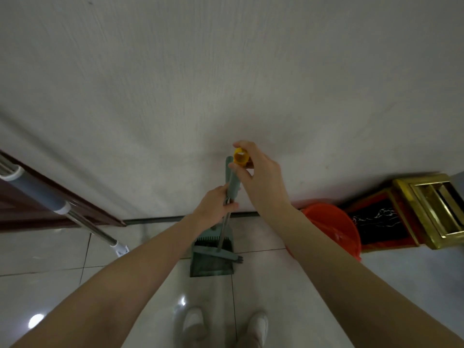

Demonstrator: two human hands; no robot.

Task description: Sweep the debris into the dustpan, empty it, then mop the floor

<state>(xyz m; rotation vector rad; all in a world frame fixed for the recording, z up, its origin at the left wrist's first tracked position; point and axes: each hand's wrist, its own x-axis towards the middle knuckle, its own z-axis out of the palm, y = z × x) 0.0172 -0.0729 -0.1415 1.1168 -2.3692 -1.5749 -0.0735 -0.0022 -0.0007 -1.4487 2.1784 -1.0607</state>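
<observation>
A green dustpan [212, 266] stands on the tiled floor against the white wall, with a green broom head [216, 253] resting across it. My left hand [214, 207] grips the metal shaft of the green-handled broom [232, 182]. Just above it, my right hand [258, 177] pinches the yellow end cap [240, 158] of a second handle beside the green grip. A mop [50, 197] with a grey grip and steel shaft leans at the left, its white joint [120, 248] near the floor.
A red bucket [334, 227] stands on the floor at the right next to a gold and black bin [426, 212]. A dark wooden door frame [62, 204] is at the left. My white shoes [223, 325] stand on glossy tiles below.
</observation>
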